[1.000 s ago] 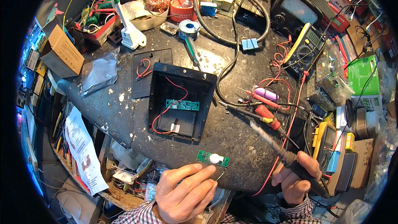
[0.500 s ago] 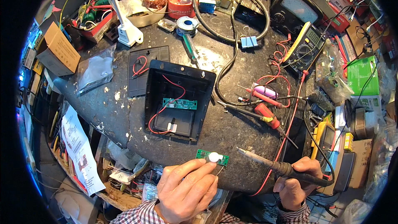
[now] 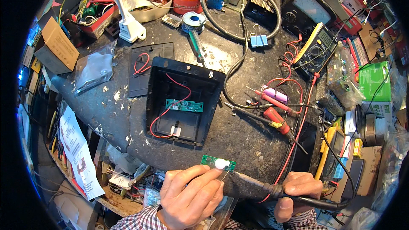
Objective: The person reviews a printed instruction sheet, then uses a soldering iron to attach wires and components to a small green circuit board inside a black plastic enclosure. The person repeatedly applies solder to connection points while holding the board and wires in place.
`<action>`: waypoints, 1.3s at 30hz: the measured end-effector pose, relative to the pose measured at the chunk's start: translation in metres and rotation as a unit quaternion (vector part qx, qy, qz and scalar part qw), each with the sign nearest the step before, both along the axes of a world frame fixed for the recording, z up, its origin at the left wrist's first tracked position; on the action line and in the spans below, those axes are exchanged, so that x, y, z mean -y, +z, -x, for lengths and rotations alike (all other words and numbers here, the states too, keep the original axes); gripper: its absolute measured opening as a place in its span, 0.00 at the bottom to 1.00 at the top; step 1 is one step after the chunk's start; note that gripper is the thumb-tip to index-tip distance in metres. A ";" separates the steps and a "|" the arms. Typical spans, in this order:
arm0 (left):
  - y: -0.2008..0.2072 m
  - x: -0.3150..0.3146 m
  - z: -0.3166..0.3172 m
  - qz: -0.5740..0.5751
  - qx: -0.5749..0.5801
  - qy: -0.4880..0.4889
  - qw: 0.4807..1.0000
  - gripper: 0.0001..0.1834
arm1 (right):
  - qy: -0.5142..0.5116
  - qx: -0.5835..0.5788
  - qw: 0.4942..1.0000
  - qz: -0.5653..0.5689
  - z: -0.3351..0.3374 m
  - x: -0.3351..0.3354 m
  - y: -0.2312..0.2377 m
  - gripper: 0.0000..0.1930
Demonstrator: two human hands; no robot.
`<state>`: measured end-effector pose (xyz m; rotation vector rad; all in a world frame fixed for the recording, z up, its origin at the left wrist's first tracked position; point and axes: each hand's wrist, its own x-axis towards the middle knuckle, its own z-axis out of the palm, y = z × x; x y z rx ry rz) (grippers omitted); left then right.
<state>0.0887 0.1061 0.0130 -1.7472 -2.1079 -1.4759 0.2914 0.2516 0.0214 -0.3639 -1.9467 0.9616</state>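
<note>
My left hand (image 3: 190, 196) pins a small green circuit board (image 3: 217, 163) with a white round part against the near edge of the dark workbench (image 3: 247, 140). My right hand (image 3: 296, 195) grips a black soldering iron (image 3: 272, 189); its metal tip lies almost flat and reaches the board's right end. Above the board lies an open black plastic case (image 3: 183, 102) holding a second green board (image 3: 184, 105) and red wires. The case's flat black lid (image 3: 147, 70) rests to its left.
A red-handled screwdriver (image 3: 279, 122), black probe and red test leads lie right of the case. A yellow multimeter (image 3: 317, 51), analogue meter (image 3: 306, 4), solder spool (image 3: 194, 20), white glue gun (image 3: 125, 19), cardboard box (image 3: 53, 47) and plastic bag (image 3: 93, 68) crowd the bench's rim.
The soldering iron has swung down from a raised slant to nearly level, and its tip has come left onto the small board. My left hand stays on the board.
</note>
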 end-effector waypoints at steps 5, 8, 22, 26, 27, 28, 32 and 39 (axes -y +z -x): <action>-0.001 0.000 0.001 -0.001 0.000 -0.002 1.000 0.13 | 0.006 0.048 0.998 0.026 -0.003 0.003 0.005 0.18; -0.001 0.001 0.001 0.003 0.002 0.000 1.000 0.13 | 0.002 0.051 0.998 0.032 -0.002 0.004 0.005 0.18; 0.000 0.000 0.003 0.002 0.001 -0.006 1.000 0.13 | -0.007 0.068 0.996 0.054 -0.002 0.006 0.004 0.18; 0.000 0.000 0.003 0.000 0.001 -0.007 1.000 0.12 | -0.003 0.069 0.996 0.058 -0.002 0.005 0.005 0.17; 0.000 0.000 0.003 0.000 0.001 -0.008 1.000 0.12 | 0.002 0.071 0.996 0.058 -0.002 0.005 0.005 0.17; 0.000 0.000 0.003 0.001 0.001 -0.008 1.000 0.12 | 0.004 0.077 0.995 0.058 -0.002 0.004 0.006 0.17; 0.001 0.000 0.004 0.001 0.000 -0.008 1.000 0.12 | -0.003 0.080 0.995 0.058 -0.002 0.007 0.008 0.17; 0.000 -0.001 0.004 -0.005 -0.004 -0.006 1.000 0.12 | 0.006 0.093 0.994 0.052 -0.004 0.006 0.010 0.17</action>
